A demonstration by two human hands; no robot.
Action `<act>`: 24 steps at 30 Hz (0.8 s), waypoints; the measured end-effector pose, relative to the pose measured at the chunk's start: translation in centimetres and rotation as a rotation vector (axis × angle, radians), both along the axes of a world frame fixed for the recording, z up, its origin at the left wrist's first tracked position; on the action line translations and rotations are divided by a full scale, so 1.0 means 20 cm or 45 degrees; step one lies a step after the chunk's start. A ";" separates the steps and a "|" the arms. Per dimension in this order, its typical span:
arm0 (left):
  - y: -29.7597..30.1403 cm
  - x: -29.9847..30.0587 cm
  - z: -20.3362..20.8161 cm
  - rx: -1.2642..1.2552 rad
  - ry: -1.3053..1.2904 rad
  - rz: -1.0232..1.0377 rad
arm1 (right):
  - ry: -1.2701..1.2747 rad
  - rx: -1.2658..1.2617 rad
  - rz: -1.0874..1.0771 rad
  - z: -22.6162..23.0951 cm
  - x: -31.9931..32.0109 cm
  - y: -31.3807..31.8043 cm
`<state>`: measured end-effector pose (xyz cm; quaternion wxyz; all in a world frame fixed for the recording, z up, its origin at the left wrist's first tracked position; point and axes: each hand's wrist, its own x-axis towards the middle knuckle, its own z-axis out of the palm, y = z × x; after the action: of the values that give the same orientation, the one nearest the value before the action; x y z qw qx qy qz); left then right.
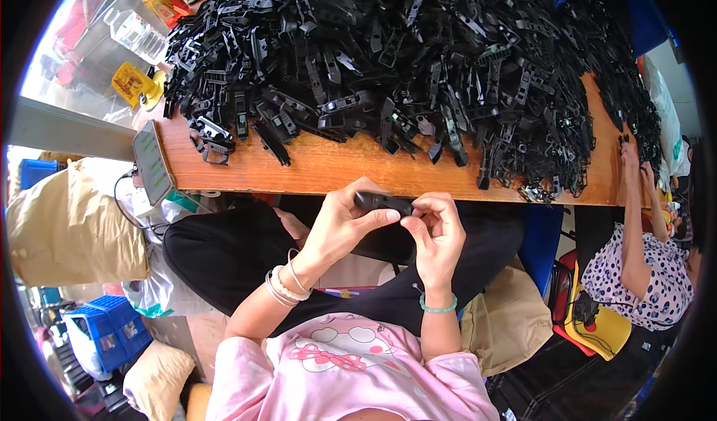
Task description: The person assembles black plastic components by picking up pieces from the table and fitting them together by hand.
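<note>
2 hands pinched around black plastic part.

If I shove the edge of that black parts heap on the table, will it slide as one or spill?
The heap looks loose and tangled, so it would probably drag in clumps, not slide as one. Pieces at the table edge sit near the drop and could fall. The piece held in both hands seems stiff and light.

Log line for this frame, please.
left hand + right hand: both grip one black plastic part | above lap | parts pile on wooden table
</note>
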<state>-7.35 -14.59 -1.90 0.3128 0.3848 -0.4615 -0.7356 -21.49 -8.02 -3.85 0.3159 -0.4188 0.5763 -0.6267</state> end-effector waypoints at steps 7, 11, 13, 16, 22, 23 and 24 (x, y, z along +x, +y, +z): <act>-0.03 0.09 -0.01 -0.362 -0.069 -0.137 | -0.118 0.086 0.243 0.05 0.06 0.00; -0.08 0.25 0.05 -0.849 -0.428 0.002 | -0.372 0.154 0.297 0.02 0.06 -0.02; -0.15 0.32 0.01 -1.352 -1.113 0.438 | -0.421 0.159 0.326 0.01 0.05 -0.02; -0.25 0.46 -0.06 -1.624 -1.476 0.274 | -0.456 0.178 0.381 -0.02 0.05 -0.03; -0.15 0.36 0.06 -1.521 -0.863 0.375 | -0.361 0.102 0.526 0.01 0.08 -0.03; -0.10 0.36 0.05 -1.013 -0.567 0.224 | -0.169 0.048 0.567 -0.01 0.07 -0.03; -0.07 0.34 0.04 -0.631 -0.398 0.155 | 0.023 -0.011 0.609 0.01 0.06 -0.04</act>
<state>-0.52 -16.03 -1.05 0.3658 0.4325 -0.6456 -0.5122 -20.22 -8.86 -3.72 0.4484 -0.5501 0.4609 -0.5328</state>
